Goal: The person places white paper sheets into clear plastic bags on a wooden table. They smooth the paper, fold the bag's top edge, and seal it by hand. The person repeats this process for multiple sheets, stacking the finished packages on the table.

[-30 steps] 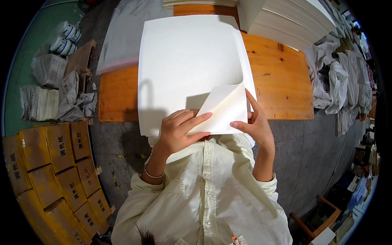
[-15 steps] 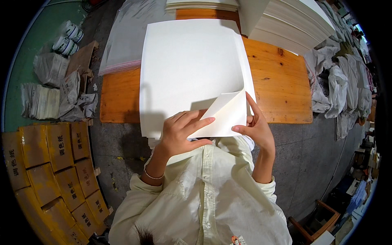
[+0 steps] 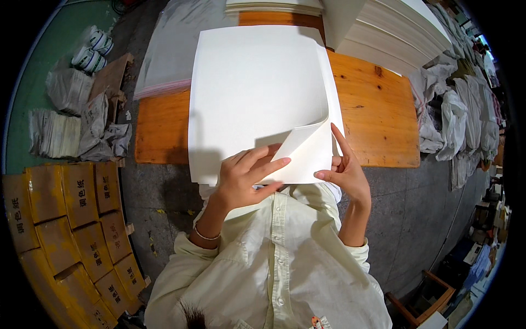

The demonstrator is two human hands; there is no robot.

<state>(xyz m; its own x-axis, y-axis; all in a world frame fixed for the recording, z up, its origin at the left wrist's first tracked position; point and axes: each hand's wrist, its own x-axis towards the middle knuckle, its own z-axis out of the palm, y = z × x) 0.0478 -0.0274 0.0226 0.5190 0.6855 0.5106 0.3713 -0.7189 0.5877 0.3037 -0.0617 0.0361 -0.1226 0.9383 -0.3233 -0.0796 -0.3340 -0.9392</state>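
A stack of large white paper sheets (image 3: pixel 252 82) lies before me, overhanging the table's near edge. Its top layer's lower right corner is curled back as a flap (image 3: pixel 293 143), baring white paper beneath. My left hand (image 3: pixel 246 174) holds the flap: the index finger crosses its front, other fingertips pass behind it, and the thumb points right at the near edge. By the right edge of the stack is my right hand (image 3: pixel 350 176), index finger stretched up along the edge, thumb tip at the lower right corner, other fingers bent. How many sheets are lifted, I cannot tell.
Under the paper is a wooden table (image 3: pixel 378 120). A clear plastic sheet (image 3: pixel 175 52) lies at its back left; a tall stack of white boards (image 3: pixel 394 33) stands back right. Taped cartons (image 3: pixel 82 230) are piled at left, grey-white bags (image 3: pixel 455 115) at right.
Both hands stay nearly in place, with the flap bent back as before. My left thumb has risen slightly toward the paper's near edge.
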